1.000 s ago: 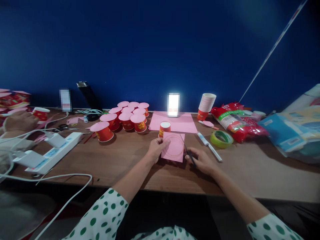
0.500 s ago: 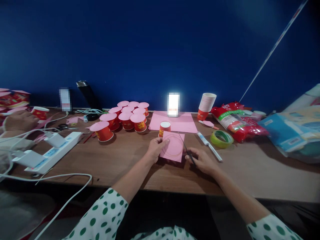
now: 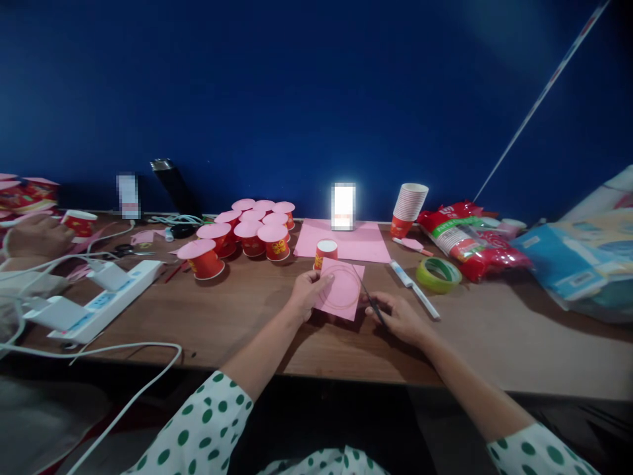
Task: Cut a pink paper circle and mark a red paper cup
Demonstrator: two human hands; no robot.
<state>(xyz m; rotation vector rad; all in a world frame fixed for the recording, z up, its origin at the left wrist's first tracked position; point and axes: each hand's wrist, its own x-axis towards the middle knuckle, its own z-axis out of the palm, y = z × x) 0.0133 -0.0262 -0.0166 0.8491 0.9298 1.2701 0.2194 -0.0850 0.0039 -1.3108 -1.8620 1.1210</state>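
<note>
My left hand (image 3: 307, 291) pinches the left edge of a square of pink paper (image 3: 342, 288), which has a circle drawn on it. In my right hand (image 3: 395, 315) is a pair of dark scissors (image 3: 376, 307), its blades at the paper's right edge. Whether the blades are cutting is too small to tell. Just behind the paper stands a red paper cup (image 3: 327, 249), its lower part partly covered. Farther back lies a larger pink sheet (image 3: 368, 242).
Several red cups with pink discs (image 3: 253, 236) stand back left. A power strip (image 3: 111, 301) and a co-worker's hand (image 3: 37, 239) are at left. To the right are stacked cups (image 3: 408, 208), a glue stick (image 3: 413, 290), green tape (image 3: 438, 274) and a red bag (image 3: 462, 237).
The pink paper has shifted slightly left and tilted a little in my left hand. My right hand with the scissors stays nearly in place.
</note>
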